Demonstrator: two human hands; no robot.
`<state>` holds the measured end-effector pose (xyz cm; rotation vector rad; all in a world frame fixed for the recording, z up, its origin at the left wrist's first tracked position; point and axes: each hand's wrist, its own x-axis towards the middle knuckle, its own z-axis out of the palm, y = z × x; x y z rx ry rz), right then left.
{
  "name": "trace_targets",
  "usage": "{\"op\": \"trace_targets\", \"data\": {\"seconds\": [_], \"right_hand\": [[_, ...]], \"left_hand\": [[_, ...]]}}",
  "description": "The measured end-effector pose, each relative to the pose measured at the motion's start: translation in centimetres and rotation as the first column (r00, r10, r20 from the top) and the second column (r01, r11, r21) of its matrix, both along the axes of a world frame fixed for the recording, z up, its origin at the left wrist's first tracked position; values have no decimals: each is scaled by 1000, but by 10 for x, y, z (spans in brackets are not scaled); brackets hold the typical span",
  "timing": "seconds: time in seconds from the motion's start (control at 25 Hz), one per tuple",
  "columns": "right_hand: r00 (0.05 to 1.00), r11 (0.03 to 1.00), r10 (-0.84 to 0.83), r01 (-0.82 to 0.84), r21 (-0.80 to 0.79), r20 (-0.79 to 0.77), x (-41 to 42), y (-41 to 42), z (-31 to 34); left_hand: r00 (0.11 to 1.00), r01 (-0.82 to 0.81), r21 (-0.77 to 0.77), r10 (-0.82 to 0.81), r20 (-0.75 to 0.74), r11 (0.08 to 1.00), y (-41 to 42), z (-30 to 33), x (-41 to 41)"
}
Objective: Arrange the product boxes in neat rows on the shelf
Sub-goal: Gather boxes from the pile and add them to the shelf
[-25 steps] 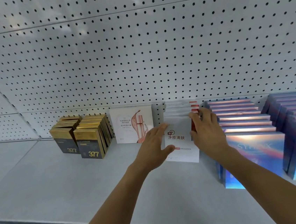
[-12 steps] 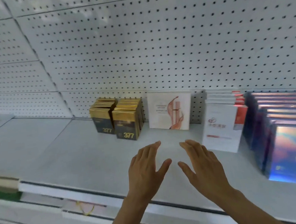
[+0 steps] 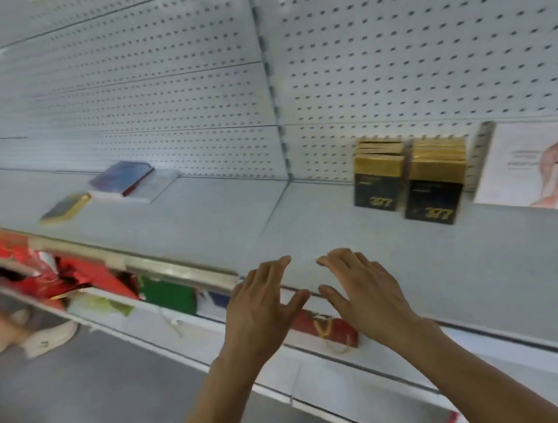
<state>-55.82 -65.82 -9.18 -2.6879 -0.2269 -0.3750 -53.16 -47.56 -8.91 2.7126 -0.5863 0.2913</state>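
My left hand [image 3: 260,309] and my right hand [image 3: 365,291] hover side by side over the front edge of the grey shelf [image 3: 342,239], fingers straight and spread, holding nothing. At the back right stand two rows of black and gold boxes [image 3: 408,180] marked 377. A white box with a pink print [image 3: 538,167] stands to their right. Far to the left, a few loose boxes lie flat on the shelf: a dark blue one [image 3: 121,178] on a white one [image 3: 151,188], and a gold-edged one [image 3: 63,207] nearer the front.
A white pegboard wall [image 3: 391,44] backs the shelf. A lower shelf holds red packs [image 3: 17,259], a green box [image 3: 169,297] and a red box [image 3: 324,327]. A pale object [image 3: 25,334] stands on the grey floor at the left.
My hands let go of the white box row and drew back to the shelf's front edge. The view swung left, so the blue and white box rows left the frame.
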Motion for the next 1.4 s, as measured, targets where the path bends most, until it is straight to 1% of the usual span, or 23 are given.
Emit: {"op": "trace_targets", "data": {"seconds": [0.08, 0.2, 0.36, 0.52, 0.68, 0.84, 0.96, 1.08, 1.24, 1.32, 1.4], "right_hand": [[1000, 999, 20, -20, 27, -7, 22, 44, 4], [996, 996, 82, -82, 28, -15, 61, 101, 10], [990, 990, 139, -138, 40, -23, 124, 157, 10], [985, 983, 167, -163, 87, -40, 197, 219, 3], [980, 977, 161, -141, 160, -120, 271, 274, 0], [973, 972, 160, -126, 198, -166, 344, 322, -2], [960, 973, 153, -105, 203, -235, 380, 350, -9], [956, 979, 115, -63, 195, -271, 415, 373, -14], [963, 982, 17, 35, 184, -270, 468, 417, -12], [965, 987, -5, 47, 152, -264, 499, 447, -9], [973, 995, -23, 45, 90, -231, 529, 477, -8]], "left_hand": [[998, -50, -3, 50, -29, 999, 50, 2, 13], [992, -123, -41, 121, -45, 992, 114, 7, 40], [976, -211, -147, 200, -85, 966, 179, 7, 79], [965, -243, -186, 219, -144, 952, 243, 0, 141], [954, -249, -209, 202, -222, 946, 295, 8, 223], [943, -274, -255, 206, -262, 927, 348, 12, 300], [931, -295, -273, 211, -298, 916, 382, 7, 342], [932, -285, -253, 206, -298, 925, 417, -3, 389], [929, -279, -191, 214, -303, 941, 477, -15, 462], [930, -307, -155, 260, -261, 939, 510, -21, 501], [917, -361, -68, 340, -209, 930, 541, -26, 539]]}}
